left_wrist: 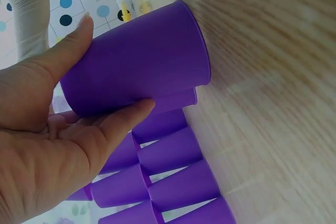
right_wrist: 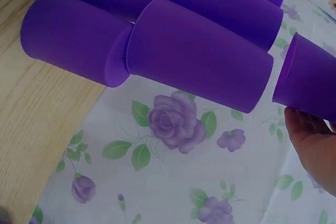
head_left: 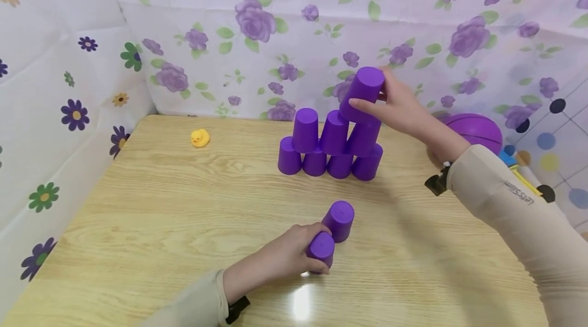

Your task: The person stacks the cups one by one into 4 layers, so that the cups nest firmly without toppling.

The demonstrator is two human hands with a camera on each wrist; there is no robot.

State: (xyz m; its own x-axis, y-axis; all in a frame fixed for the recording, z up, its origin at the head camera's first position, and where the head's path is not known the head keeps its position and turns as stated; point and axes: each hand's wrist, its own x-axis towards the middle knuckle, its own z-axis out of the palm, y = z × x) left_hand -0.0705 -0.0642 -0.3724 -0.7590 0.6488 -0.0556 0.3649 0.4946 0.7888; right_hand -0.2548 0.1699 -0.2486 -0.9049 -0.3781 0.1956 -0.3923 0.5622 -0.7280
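A pyramid of upturned purple cups (head_left: pixel 331 148) stands on the wooden table (head_left: pixel 161 215), with several in the bottom row and three above. My right hand (head_left: pixel 380 96) grips another purple cup (head_left: pixel 364 90), tilted, just over the pyramid's upper right; the right wrist view shows that cup (right_wrist: pixel 310 80) beside the stacked cups (right_wrist: pixel 199 61), fingers (right_wrist: pixel 310 145) under it. Nearer to me, my left hand (head_left: pixel 309 248) grips a purple cup (head_left: pixel 320 247) on the table, touching a loose upturned cup (head_left: pixel 340 220). In the left wrist view thumb and fingers (left_wrist: pixel 131 114) wrap that cup (left_wrist: pixel 142 61), the pyramid (left_wrist: pixel 173 182) beyond.
A small yellow rubber duck (head_left: pixel 200 137) sits at the table's far left. A purple ball (head_left: pixel 475 130) and some coloured items (head_left: pixel 514 161) lie off the right edge. Floral cloth (head_left: pixel 257 21) walls the back and left; dotted cloth (head_left: pixel 556 143) hangs at right.
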